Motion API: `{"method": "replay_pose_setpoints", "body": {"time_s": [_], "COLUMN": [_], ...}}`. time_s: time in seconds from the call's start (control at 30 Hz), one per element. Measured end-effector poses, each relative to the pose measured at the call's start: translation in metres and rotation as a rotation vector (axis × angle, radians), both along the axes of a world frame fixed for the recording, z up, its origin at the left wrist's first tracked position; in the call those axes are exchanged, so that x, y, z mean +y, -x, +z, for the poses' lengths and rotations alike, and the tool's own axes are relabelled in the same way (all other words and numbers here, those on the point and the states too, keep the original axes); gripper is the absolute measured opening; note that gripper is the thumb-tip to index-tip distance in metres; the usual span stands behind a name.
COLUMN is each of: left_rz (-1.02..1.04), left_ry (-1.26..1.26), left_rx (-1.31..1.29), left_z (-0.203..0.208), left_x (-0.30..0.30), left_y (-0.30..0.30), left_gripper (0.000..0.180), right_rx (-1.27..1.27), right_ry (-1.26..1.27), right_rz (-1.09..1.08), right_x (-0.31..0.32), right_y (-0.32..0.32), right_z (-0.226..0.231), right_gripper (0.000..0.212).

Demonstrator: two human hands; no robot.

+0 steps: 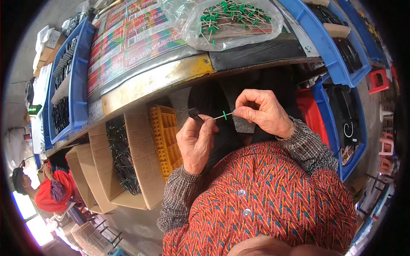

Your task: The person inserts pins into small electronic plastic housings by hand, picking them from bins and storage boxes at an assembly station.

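Note:
Above my lap, my left hand (195, 143) is closed on a small black part (195, 114), pinched between thumb and fingers. A thin metal pin with a green collar (224, 115) runs between my two hands. Its left end meets the black part at my left fingertips; whether it sits inside is hidden. My right hand (267, 115) pinches the pin's other end between thumb and forefinger. On the table ahead, a clear plastic bag (226, 43) lies open with many similar green-collared pins (232, 15) in it.
The table's metal edge (158, 83) runs in front of me. Blue bins of black parts stand left (81, 91) and right (318, 32). Below left are a cardboard box (147, 170) of black-and-green pieces and a yellow crate (164, 141). Another person (53, 192) sits at far left.

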State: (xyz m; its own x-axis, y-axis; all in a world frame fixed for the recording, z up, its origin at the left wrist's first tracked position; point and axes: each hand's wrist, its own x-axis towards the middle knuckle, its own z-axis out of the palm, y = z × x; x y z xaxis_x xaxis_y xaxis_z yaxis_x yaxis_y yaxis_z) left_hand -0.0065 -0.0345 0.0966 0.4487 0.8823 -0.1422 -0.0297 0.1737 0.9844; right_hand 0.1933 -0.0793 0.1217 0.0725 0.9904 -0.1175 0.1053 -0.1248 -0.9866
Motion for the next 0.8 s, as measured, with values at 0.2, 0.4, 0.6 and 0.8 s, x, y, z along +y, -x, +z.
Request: {"method": "replay_pose_setpoints", "body": {"time_s": [0.2,0.4,0.6,0.8], "left_rz": [-0.009,-0.007,-0.011,-0.014], "left_ry": [0.002,0.005,0.019,0.029], "left_rx": [0.012,-0.012,-0.007,-0.012], "left_z": [-0.003,-0.007,-0.008,-0.009], "left_x": [0.004,0.003,0.003,0.002], "left_y": [-0.003,-0.002,-0.002,-0.003], "left_gripper": [0.015,0.015,0.014,0.013], "right_rx": [0.05,0.104,-0.096,0.004], "right_ry": [0.035,0.049,-0.004,0.024], "right_rz": [0.02,0.014,0.023,0.0], "right_x": [0.005,0.004,0.002,0.002], "right_y": [-0.003,-0.001,-0.004,-0.004], "right_z": [-0.006,-0.009,-0.017,-0.016], "right_gripper": [0.012,0.012,0.015,0.014]}}
